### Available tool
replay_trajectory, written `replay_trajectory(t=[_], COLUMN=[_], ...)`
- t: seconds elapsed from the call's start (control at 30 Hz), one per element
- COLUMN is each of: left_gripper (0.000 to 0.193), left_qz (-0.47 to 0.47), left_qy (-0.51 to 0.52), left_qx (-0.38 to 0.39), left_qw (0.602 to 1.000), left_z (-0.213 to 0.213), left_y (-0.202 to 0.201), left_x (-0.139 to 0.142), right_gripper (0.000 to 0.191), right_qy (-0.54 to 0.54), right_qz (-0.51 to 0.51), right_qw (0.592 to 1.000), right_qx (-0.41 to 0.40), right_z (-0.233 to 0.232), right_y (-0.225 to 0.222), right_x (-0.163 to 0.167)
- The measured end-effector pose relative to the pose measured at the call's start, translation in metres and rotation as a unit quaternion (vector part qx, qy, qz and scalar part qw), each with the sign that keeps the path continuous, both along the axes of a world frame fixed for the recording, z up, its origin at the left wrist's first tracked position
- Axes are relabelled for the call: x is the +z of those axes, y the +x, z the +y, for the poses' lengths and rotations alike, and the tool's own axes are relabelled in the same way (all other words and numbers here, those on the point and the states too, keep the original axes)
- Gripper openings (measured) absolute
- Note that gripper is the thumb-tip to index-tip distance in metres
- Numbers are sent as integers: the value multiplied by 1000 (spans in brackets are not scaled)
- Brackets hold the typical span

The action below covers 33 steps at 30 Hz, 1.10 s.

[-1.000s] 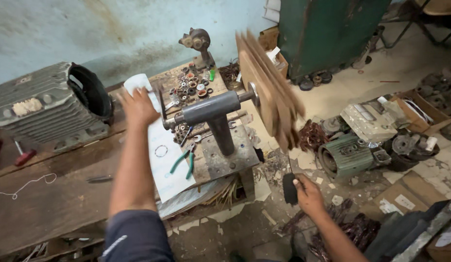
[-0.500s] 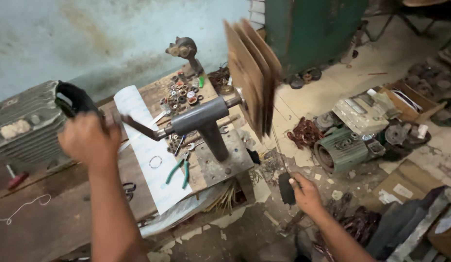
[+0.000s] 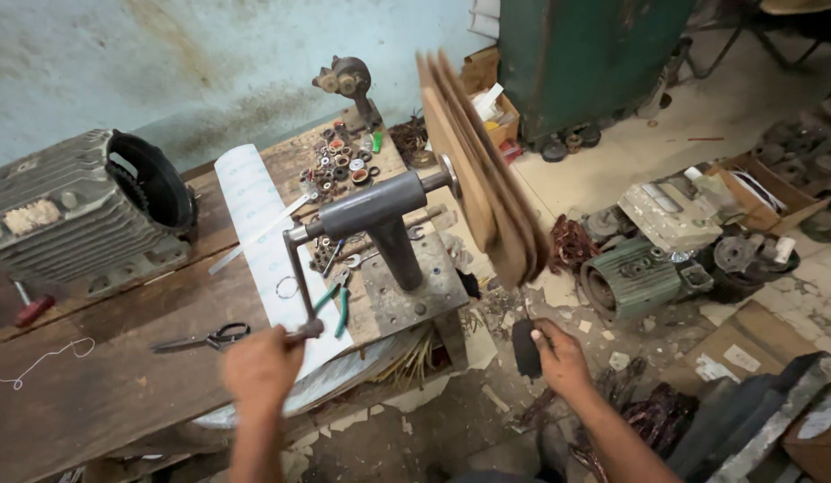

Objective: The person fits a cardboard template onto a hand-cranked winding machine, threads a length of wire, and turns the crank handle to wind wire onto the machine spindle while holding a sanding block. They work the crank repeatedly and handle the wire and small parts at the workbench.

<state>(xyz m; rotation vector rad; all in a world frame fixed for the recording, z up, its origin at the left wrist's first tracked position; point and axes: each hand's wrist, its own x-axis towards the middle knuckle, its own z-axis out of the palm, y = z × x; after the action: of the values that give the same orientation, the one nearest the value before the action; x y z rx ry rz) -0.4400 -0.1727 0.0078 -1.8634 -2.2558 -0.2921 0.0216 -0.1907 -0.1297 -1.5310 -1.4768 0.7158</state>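
My left hand grips the bent steel crank handle at the bench edge; my right hand pinches a dark flat pad below the blurred wooden formers. I crank evenly and keep the pad steady.

A grey finned motor housing sits on the worn wooden workbench. Black-handled scissors and green-handled pliers lie nearby. A tall green metal cabinet stands behind.
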Motion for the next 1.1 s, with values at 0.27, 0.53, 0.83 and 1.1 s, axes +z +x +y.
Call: replay_trajectory(t=[0.27, 0.53, 0.83, 1.1], left_gripper=[36, 83, 43, 49], left_qz=[37, 27, 154, 135], left_qy=[334, 81, 367, 133], left_qx=[-96, -95, -35, -49], left_qw=[937, 992, 917, 981], left_z=[180, 106, 60, 213], left_y=[-51, 14, -32, -15], left_x=[138, -20, 115, 61], right_gripper=[19, 21, 20, 22], right_qy=[44, 43, -9, 18], right_qz=[-9, -15, 14, -17], right_qw=[999, 999, 1000, 999], right_qx=[-9, -14, -23, -27], right_z=[4, 7, 6, 10], right_y=[-7, -5, -1, -9], right_x=[-2, -1, 0, -2])
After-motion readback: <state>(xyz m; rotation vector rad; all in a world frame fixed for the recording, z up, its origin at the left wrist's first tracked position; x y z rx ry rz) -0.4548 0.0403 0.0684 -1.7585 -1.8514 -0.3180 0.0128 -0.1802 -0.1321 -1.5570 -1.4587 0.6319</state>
